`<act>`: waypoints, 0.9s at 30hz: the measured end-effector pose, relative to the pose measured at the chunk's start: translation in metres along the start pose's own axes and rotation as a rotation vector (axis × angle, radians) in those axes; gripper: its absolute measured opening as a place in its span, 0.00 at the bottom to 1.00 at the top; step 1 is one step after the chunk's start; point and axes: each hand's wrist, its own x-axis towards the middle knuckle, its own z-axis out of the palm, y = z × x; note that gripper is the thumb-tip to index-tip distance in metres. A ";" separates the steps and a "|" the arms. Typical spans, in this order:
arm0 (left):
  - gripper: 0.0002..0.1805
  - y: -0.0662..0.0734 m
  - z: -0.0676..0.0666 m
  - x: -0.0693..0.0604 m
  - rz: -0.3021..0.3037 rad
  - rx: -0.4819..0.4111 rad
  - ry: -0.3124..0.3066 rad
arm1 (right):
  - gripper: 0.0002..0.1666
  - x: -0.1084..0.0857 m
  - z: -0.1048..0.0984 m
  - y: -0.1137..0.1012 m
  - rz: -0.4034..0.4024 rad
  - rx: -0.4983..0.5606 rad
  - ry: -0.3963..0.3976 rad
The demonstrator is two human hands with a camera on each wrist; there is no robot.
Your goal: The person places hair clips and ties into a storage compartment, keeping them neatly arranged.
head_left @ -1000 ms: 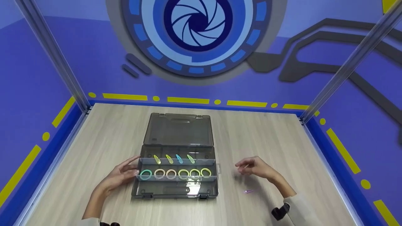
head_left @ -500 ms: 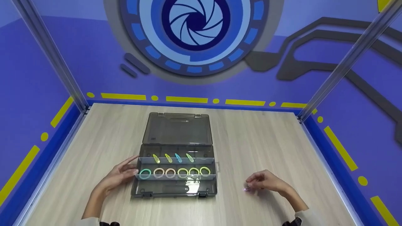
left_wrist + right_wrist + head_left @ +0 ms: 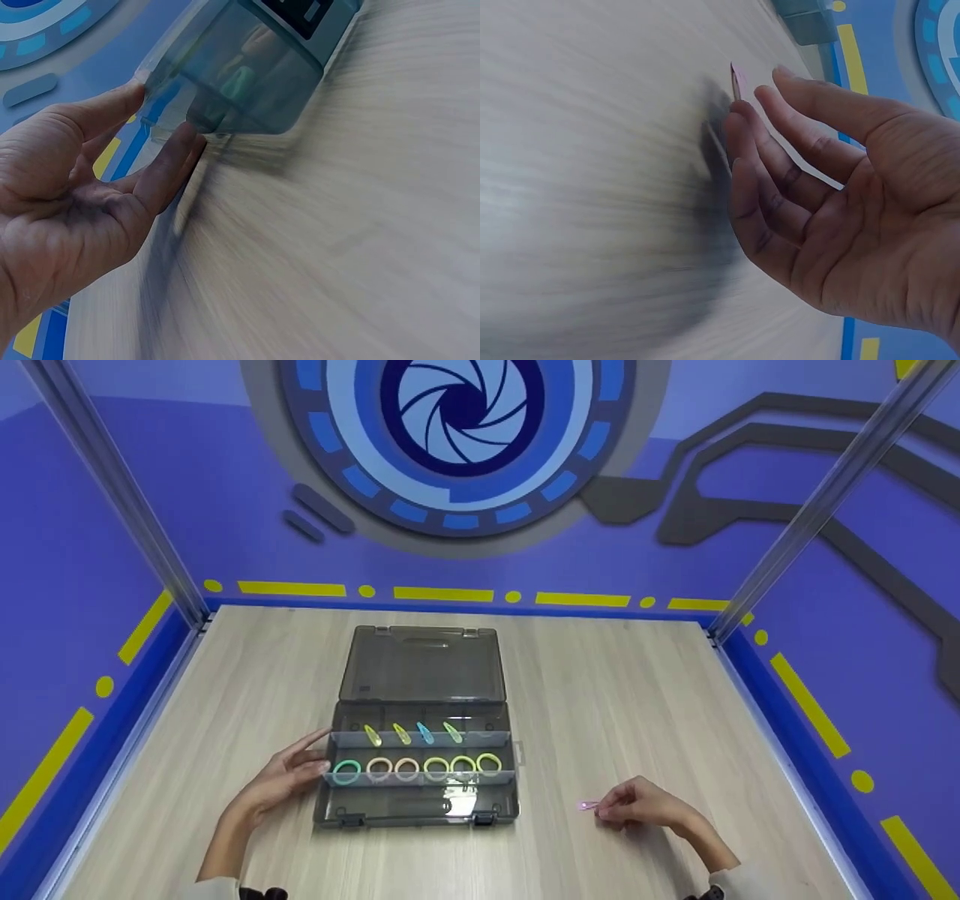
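Observation:
A smoky, see-through storage box (image 3: 416,806) stands with its lid (image 3: 424,664) laid back. In its back row are several snap hair clips (image 3: 425,733), yellow, blue and green. Ring-shaped hair ties (image 3: 346,772) in green, peach and yellow fill the middle row. My left hand (image 3: 274,784) touches the box's left side with its fingertips, its fingers fairly straight. To the right of the box, a pink-purple hair clip (image 3: 587,805) lies on the table. My right hand (image 3: 645,804) is at that clip, fingers loosely bent; in the right wrist view thumb and index look apart from it.
The wooden table (image 3: 615,682) is bordered by blue printed walls (image 3: 465,562) at the back and sides. Metal posts (image 3: 802,525) stand at the back corners. The box's front compartment (image 3: 397,802) is nearest the person.
My right hand has moved down and to the right, onto the purple clip. My left hand stays at the box's side. The whole head view has shifted slightly.

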 end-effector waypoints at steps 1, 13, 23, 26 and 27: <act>0.39 0.000 0.000 0.000 0.000 0.001 -0.001 | 0.15 0.000 0.000 0.001 0.005 0.000 0.006; 0.40 0.002 -0.005 0.003 -0.006 0.000 0.009 | 0.17 0.013 0.010 0.001 0.070 0.010 0.161; 0.41 0.001 -0.001 0.004 -0.033 -0.031 -0.013 | 0.16 0.029 0.023 -0.001 0.045 0.002 0.266; 0.41 0.001 -0.002 0.003 -0.037 -0.037 -0.018 | 0.15 0.036 0.029 -0.002 0.010 -0.039 0.305; 0.41 0.001 -0.002 0.003 -0.036 -0.038 -0.019 | 0.14 0.038 0.031 -0.003 -0.003 -0.061 0.322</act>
